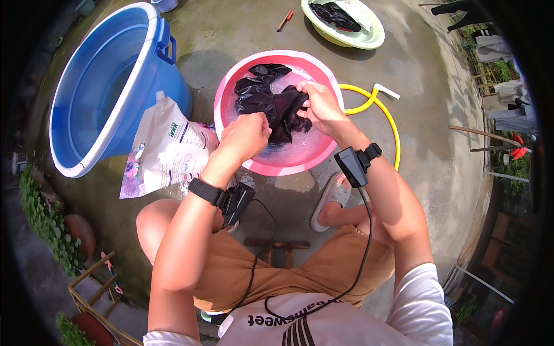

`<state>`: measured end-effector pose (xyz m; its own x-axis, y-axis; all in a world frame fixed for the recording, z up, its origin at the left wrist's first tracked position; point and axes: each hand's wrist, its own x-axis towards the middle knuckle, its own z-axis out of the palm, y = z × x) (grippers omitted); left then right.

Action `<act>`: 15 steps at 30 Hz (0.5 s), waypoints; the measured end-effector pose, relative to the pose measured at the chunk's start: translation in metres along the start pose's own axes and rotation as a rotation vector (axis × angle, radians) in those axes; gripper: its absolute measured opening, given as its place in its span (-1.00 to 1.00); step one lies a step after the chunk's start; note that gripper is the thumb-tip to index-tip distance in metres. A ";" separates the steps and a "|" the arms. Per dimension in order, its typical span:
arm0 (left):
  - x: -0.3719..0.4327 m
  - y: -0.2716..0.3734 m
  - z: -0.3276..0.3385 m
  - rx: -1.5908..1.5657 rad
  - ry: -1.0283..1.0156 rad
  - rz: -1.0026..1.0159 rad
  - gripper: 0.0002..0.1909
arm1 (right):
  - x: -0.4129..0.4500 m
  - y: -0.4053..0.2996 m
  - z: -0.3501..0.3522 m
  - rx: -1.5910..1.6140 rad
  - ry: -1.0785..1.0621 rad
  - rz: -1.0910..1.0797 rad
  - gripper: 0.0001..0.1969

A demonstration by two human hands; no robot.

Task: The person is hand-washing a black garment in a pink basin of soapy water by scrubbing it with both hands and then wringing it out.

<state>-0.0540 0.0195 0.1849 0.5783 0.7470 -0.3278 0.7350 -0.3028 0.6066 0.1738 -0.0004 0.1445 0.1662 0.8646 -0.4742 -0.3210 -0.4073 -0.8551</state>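
Observation:
A pink plastic basin (294, 169) on the concrete ground holds sudsy water and a wet black garment (259, 103). My right hand (319, 104) pinches a fold of that garment at the basin's right side, thumb on top. Over the near left rim, my left hand (247, 135) is curled with its fingertips against the cloth; the folded fingers hide most of its grip. Part of the garment lies bunched in the water toward the far left wall. A white detergent pouch (171, 145) with a spout stands to the left of the basin, close to my left forearm.
A large blue tub (179, 86) stands at the left. Beyond the basin are a pale green basin (375, 41) with black and white clothes and a brush (285, 20). A yellow hose (394, 129) curls at the right. Cables hang from both wrist devices.

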 end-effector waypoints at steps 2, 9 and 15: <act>-0.001 -0.008 0.009 0.062 -0.052 -0.029 -0.70 | -0.020 -0.028 0.017 0.030 0.052 -0.021 -0.84; 0.013 -0.004 0.039 0.099 -0.097 -0.084 -0.18 | -0.061 -0.085 0.015 0.239 -0.080 -0.140 -0.83; 0.030 0.001 0.066 0.003 0.184 -0.013 0.04 | -0.079 -0.086 0.011 0.247 -0.098 -0.165 -0.86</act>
<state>-0.0127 0.0022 0.1284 0.4948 0.8462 -0.1976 0.7433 -0.2943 0.6008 0.1778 -0.0301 0.2578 0.1483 0.9421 -0.3007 -0.5164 -0.1856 -0.8360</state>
